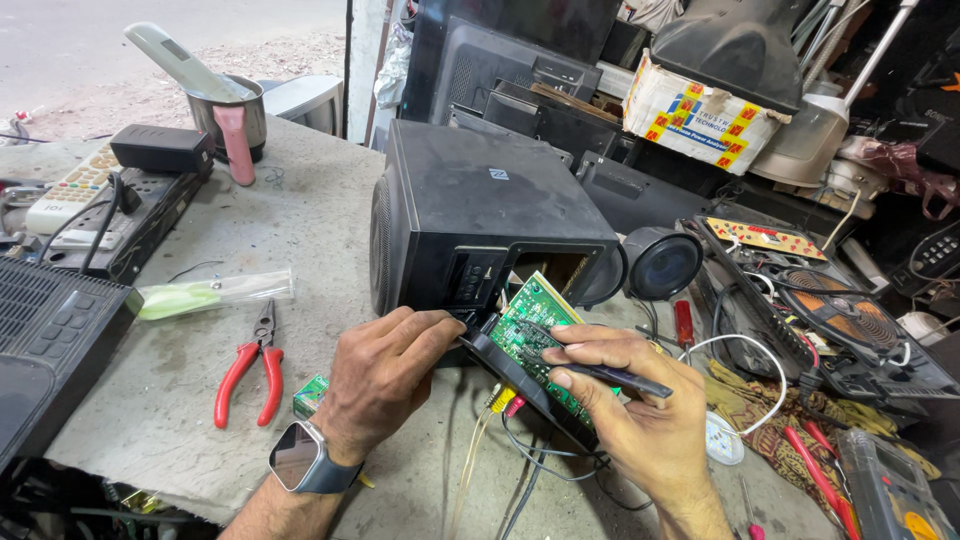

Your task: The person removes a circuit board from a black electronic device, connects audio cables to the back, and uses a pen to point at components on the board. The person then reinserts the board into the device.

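A green circuit board point(533, 318) on a black panel is tilted out of the back opening of a black speaker box point(480, 215). My left hand point(385, 375), with a smartwatch on the wrist, grips the panel's left edge. My right hand point(640, 415) holds a dark pen-like tool point(605, 374) whose tip touches the board. Thin wires point(520, 455) hang from the panel toward the table's front edge.
Red-handled pliers point(250, 370) lie left of my left hand, next to a small green box point(311, 394). A remote control point(70, 188) and black devices sit at the far left. A loose round speaker point(661, 262), an opened appliance with a fan point(835, 310) and red screwdrivers lie right.
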